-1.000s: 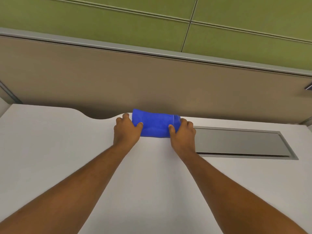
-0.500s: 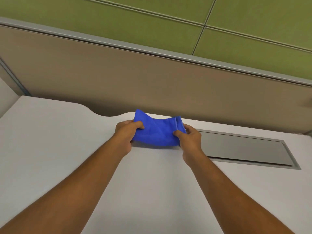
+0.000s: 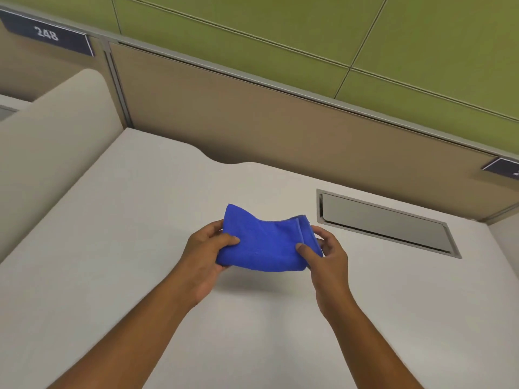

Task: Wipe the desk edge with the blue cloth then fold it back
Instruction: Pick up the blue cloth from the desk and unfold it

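Note:
The blue cloth is folded and held in the air above the white desk, casting a shadow below it. My left hand pinches its left end, thumb on top. My right hand pinches its right end by the stitched hem. The desk's far edge, with a curved notch, lies well beyond the cloth and nothing touches it.
A grey cable flap is set into the desk to the right of my hands. A beige partition stands behind the desk, with a rounded side panel at the left and a number sign reading 248.
The cloth was pressed on the desk's far edge a second ago. Both hands have lifted it and drawn it back toward me, above the middle of the desk.

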`<state>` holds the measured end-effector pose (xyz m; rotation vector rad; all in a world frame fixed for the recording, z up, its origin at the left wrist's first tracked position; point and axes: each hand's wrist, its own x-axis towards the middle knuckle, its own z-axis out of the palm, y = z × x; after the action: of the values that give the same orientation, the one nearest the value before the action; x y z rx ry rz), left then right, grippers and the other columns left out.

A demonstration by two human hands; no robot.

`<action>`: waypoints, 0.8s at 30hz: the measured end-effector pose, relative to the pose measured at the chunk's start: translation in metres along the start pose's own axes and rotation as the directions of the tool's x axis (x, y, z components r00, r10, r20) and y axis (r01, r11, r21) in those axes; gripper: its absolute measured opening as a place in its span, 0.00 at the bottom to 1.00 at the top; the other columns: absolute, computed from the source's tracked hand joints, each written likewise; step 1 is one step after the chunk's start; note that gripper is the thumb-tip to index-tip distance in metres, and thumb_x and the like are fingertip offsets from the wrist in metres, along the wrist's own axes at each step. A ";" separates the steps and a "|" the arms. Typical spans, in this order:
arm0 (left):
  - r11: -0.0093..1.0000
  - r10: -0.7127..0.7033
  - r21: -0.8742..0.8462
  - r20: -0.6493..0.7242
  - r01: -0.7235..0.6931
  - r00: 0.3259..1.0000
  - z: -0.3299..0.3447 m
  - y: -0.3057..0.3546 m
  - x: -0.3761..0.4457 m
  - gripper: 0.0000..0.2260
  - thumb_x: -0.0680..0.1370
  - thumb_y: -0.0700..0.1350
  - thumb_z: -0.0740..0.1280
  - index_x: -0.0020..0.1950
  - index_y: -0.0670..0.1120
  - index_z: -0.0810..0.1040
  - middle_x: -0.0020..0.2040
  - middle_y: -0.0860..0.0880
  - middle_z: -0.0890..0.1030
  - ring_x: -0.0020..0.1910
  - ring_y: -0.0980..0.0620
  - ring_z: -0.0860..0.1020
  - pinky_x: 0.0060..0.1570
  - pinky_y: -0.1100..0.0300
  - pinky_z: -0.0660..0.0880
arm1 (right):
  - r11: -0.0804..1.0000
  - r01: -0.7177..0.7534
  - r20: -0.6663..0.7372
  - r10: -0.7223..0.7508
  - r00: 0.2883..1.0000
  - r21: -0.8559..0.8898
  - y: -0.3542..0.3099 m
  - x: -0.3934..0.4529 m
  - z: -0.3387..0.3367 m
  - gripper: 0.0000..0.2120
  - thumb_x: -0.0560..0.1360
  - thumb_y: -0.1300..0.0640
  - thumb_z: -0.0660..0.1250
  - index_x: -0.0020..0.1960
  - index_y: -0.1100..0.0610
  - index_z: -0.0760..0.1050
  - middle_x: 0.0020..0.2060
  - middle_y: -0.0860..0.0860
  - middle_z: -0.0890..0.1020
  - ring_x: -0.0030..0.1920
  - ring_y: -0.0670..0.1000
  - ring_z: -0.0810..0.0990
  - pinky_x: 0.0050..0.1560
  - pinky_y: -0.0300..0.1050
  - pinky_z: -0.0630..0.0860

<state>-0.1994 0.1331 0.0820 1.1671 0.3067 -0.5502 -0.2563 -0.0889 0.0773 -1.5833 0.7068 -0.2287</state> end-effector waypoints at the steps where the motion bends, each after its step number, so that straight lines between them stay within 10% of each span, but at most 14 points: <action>1: 1.000 0.015 -0.001 0.004 -0.015 1.000 -0.002 -0.004 -0.015 0.16 0.79 0.33 0.68 0.64 0.46 0.83 0.58 0.47 0.88 0.56 0.46 0.86 0.52 0.52 0.82 | 1.000 0.015 0.008 -0.014 1.000 -0.021 0.002 -0.011 -0.003 0.21 0.76 0.63 0.76 0.66 0.47 0.78 0.56 0.51 0.82 0.55 0.52 0.84 0.41 0.37 0.80; 11: 0.989 0.145 0.041 -0.124 -0.141 0.982 -0.001 -0.041 -0.131 0.17 0.80 0.32 0.68 0.64 0.50 0.80 0.54 0.48 0.90 0.51 0.48 0.88 0.51 0.52 0.83 | 0.951 0.155 0.109 -0.130 0.985 -0.269 0.030 -0.104 -0.024 0.20 0.78 0.59 0.74 0.67 0.47 0.76 0.61 0.46 0.80 0.61 0.46 0.79 0.48 0.32 0.73; 17: 0.908 0.343 0.332 -0.236 -0.256 0.909 0.016 -0.078 -0.175 0.20 0.77 0.32 0.73 0.58 0.56 0.82 0.56 0.56 0.87 0.55 0.56 0.86 0.53 0.59 0.84 | 0.992 0.125 0.402 -0.102 0.910 -0.031 0.006 -0.171 -0.007 0.15 0.79 0.39 0.66 0.59 0.45 0.82 0.55 0.44 0.87 0.56 0.47 0.86 0.56 0.51 0.83; 24: 0.875 0.455 0.317 -0.288 -0.365 0.842 0.018 -0.094 -0.224 0.11 0.81 0.40 0.70 0.59 0.52 0.84 0.55 0.57 0.88 0.57 0.55 0.85 0.53 0.63 0.81 | 0.989 0.148 0.499 -0.138 0.856 0.021 0.001 -0.200 -0.001 0.13 0.77 0.40 0.72 0.55 0.47 0.84 0.51 0.46 0.88 0.52 0.51 0.88 0.57 0.61 0.84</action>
<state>-0.4384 0.1456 0.1276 1.5330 0.2847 0.0141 -0.4147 0.0218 0.1281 -1.6220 0.1847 0.0849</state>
